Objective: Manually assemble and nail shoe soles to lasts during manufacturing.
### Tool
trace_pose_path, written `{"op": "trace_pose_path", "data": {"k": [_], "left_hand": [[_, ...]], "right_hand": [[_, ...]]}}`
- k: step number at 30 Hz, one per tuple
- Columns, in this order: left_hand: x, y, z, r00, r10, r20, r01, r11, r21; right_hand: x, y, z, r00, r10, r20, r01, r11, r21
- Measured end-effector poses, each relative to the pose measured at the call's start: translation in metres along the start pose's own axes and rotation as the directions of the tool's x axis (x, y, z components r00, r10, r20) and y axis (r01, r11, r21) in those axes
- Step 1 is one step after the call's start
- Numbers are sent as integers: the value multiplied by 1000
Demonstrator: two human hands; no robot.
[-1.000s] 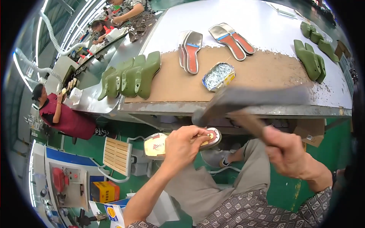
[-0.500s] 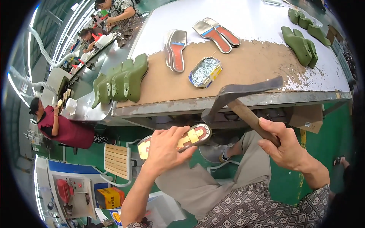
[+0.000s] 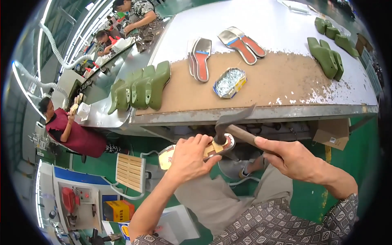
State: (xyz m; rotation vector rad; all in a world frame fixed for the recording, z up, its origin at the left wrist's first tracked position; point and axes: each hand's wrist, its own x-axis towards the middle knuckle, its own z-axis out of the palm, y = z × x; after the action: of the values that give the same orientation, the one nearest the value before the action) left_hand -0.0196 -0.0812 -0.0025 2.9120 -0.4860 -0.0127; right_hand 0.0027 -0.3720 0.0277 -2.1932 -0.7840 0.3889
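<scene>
My left hand [image 3: 191, 159] grips a shoe last with an insole [image 3: 166, 157] on its upturned underside; the insole is cream and dark red with a yellow strip. The thumb and fingers lie around its sides. My right hand [image 3: 290, 157] is closed round the wooden handle of a hammer [image 3: 244, 135] with a dark, long curved head. Its round face rests on or just over the insole's end, close to my left fingertips; whether it touches is unclear. On the bench beyond lies an open carton [image 3: 230, 83] of small shiny metal pieces, probably tacks.
A workbench [image 3: 286, 109] with a metal edge stands ahead. Red and silver insoles [image 3: 202, 61] lie on it, with green shoe lasts [image 3: 141, 86] at left and more lasts [image 3: 325, 59] at right. A slatted seat [image 3: 130, 173] stands left. Co-workers sit farther left, including a person in maroon [image 3: 75, 132].
The hammer has come down and left, from above the insole to its surface. My left hand and the last appear slightly farther right, as the whole view has shifted.
</scene>
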Motion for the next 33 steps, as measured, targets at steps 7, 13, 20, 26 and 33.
{"op": "trace_pose_path", "data": {"k": [7,13,20,26,33], "left_hand": [[-5,0,-1,998,22,-65,-23,1000,-3],[-4,-2,1,999,4,-44,-6,999,-42],[-3,2,-2,999,-20,-27,19,999,-40],[-6,4,1,996,-85,-4,84,993,-88],[-6,6,-4,990,-137,33,140,984,-111]], "right_hand": [[-21,2,-5,741,-347,-575,574,772,273],[7,-5,-3,964,-122,-235,145,986,82],[-7,7,12,979,-144,-144,146,989,8],[-22,30,45,888,-130,-440,377,755,537],[-20,30,58,959,-102,-265,179,941,287]]}}
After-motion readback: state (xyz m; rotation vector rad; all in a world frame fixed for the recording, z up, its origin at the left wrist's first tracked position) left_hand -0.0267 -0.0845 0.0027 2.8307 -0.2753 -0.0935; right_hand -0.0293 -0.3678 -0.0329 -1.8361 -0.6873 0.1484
